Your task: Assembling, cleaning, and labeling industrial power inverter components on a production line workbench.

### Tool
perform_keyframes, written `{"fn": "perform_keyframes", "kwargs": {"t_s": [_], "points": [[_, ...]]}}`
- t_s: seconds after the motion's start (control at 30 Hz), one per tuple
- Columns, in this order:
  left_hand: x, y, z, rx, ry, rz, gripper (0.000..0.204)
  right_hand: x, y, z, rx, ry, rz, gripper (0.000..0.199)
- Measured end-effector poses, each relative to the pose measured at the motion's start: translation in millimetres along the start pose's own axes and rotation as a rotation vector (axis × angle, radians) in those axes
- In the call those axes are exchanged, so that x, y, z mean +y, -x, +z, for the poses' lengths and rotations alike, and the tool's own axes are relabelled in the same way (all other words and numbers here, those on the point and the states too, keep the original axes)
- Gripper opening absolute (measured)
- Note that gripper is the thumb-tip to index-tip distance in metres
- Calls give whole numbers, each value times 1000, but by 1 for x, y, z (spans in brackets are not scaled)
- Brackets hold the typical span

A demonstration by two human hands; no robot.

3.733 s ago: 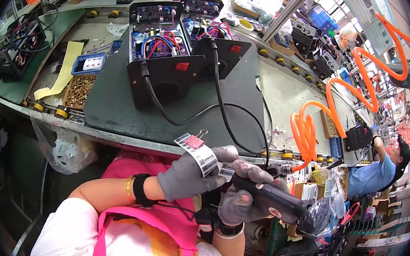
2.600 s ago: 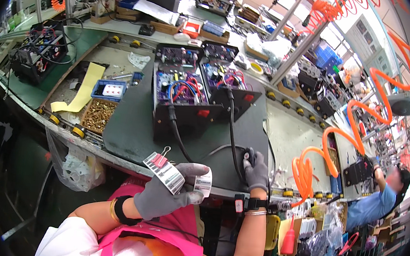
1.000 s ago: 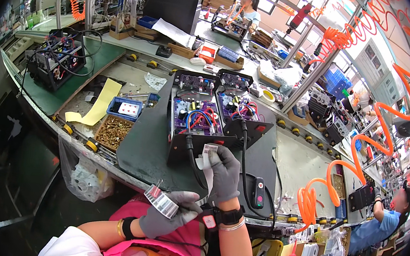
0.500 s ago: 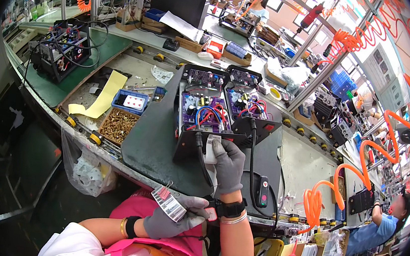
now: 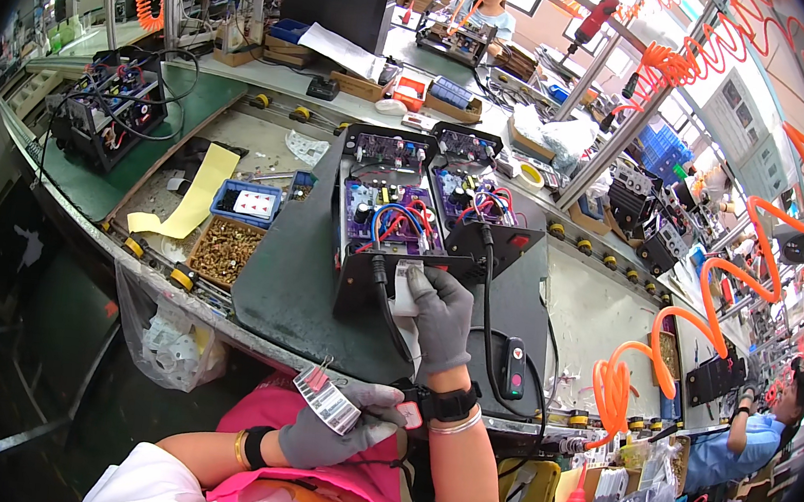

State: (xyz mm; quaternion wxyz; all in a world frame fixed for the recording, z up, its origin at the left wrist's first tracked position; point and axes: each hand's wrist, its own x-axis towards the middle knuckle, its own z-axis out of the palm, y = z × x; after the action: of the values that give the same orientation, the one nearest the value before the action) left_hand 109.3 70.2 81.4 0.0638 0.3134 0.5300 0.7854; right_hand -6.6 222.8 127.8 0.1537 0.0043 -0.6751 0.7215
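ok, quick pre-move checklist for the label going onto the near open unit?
1. Right hand on white label at front panel of near open unit: ok.
2. Label straight and fully pressed down: cannot tell, fingers cover part of it.
3. Left hand holding label strip clear of the bench: ok.
4. Black cable clear of the label: not ok, it runs right beside it.
5. Unit resting flat on grey mat: ok.

Right hand [image 5: 441, 316] on open black unit [image 5: 387, 225]
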Motion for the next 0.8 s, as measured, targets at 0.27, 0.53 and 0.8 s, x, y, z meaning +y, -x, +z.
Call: {"fn": "perform_keyframes", "kwargs": {"t_s": [0.27, 0.53, 0.8], "points": [[5, -5, 0, -48, 18, -38, 40, -1, 0, -7, 54, 105, 36, 25], [25, -13, 10, -164, 27, -9, 46, -107, 48, -91, 118, 68, -190, 25], [30, -48, 55, -348, 50, -53, 40, -42, -32, -141, 311, 9, -252, 15]]}}
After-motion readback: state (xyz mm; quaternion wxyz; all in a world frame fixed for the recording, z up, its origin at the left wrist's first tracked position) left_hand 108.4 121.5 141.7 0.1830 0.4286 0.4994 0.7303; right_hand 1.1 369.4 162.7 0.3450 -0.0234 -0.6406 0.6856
